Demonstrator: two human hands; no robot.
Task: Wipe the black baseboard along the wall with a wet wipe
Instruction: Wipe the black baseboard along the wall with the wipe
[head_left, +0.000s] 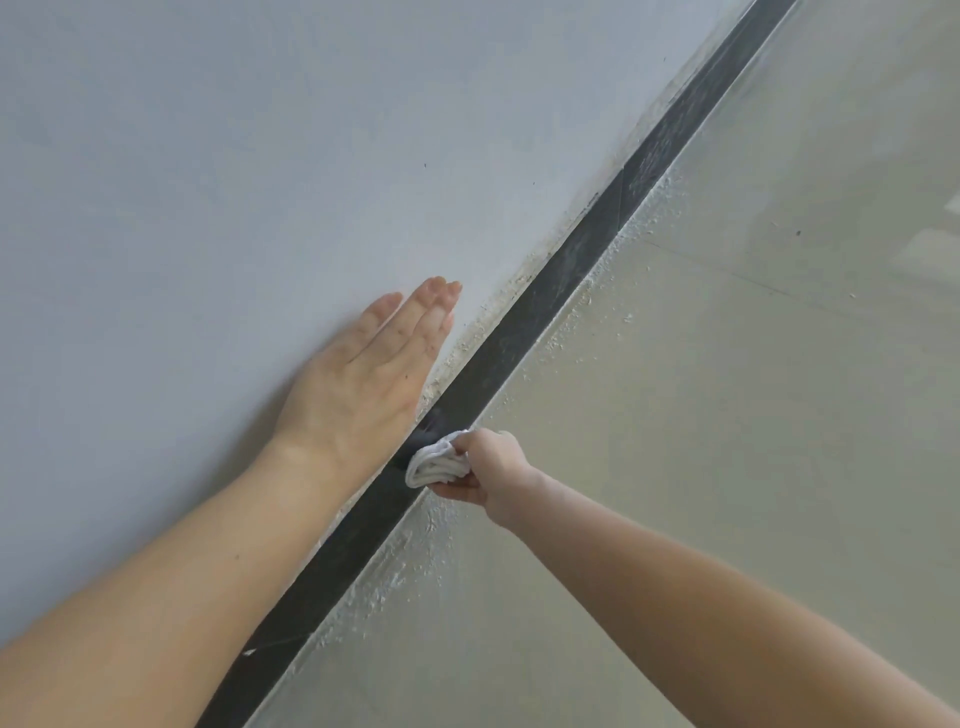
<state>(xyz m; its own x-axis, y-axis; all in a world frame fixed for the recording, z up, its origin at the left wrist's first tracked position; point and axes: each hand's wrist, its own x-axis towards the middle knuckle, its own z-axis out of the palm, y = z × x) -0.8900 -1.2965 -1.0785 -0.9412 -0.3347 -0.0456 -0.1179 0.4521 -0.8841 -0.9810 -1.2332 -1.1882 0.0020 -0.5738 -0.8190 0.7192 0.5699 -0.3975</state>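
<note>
The black baseboard (540, 322) runs diagonally from the lower left to the upper right, between wall and floor. Its far stretch looks dusty and streaked. A folded white wet wipe (434, 460) lies against the baseboard near the middle of the view. My right hand (485, 470) grips the wipe from the floor side, fingers curled round it. Just above the baseboard, my left hand (369, 374) rests flat on the wall with straight fingers pointing along it.
The pale grey wall (208, 182) fills the upper left. A glossy beige tiled floor (727, 415) fills the right, with white crusty specks (587, 322) along the baseboard's lower edge and chipped residue along its top edge.
</note>
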